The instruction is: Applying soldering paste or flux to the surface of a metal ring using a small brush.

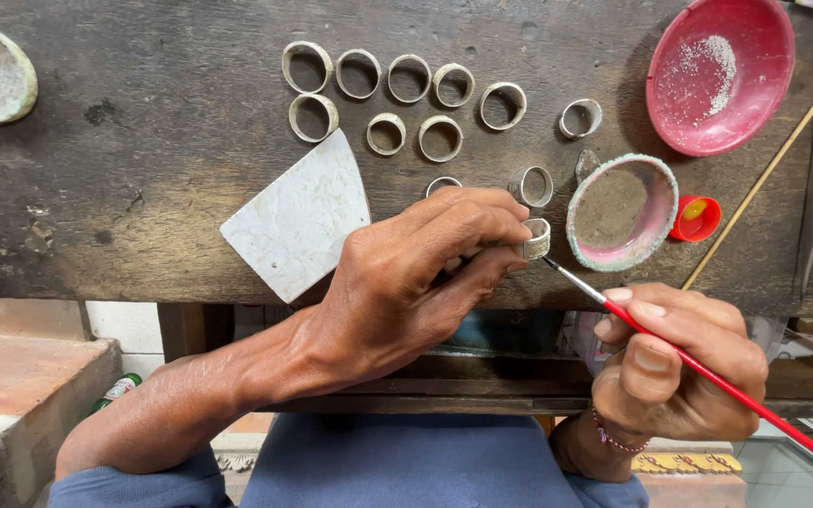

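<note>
Head camera looks straight down on my workbench [143, 188], a dark, worn wooden top. My left hand [416, 273] is closed around one small silver ring [536, 239], pinched between the thumb and the fingertips near the front edge of the bench, a little right of its middle. My right hand [675, 367] is closed on a thin red-handled brush [708, 372], held like a pen, below the front edge; its dark tip almost touches the lower side of the ring.

To do this step well, I think the ring must stay steady and turned so the band faces the brush, and the tip should only touch lightly, with a small load from the dish. I would rest the left wrist on the bench edge to stop shaking.

Just right of the ring stands a small pink dish with a crusted pale rim [625, 213]. Behind it, at the back right corner, is a bigger red bowl [722, 75] with white grains inside. A small red cap [696, 217] with yellow inside lies between the dish and a thin wooden stick [759, 188]. More rings [397, 99] lie in two rows along the back middle, and a white tile shard [298, 221] lies left of my hand. No label is readable on the bench; a green bottle [117, 390] with a label lies low at the left, below the bench.
</note>
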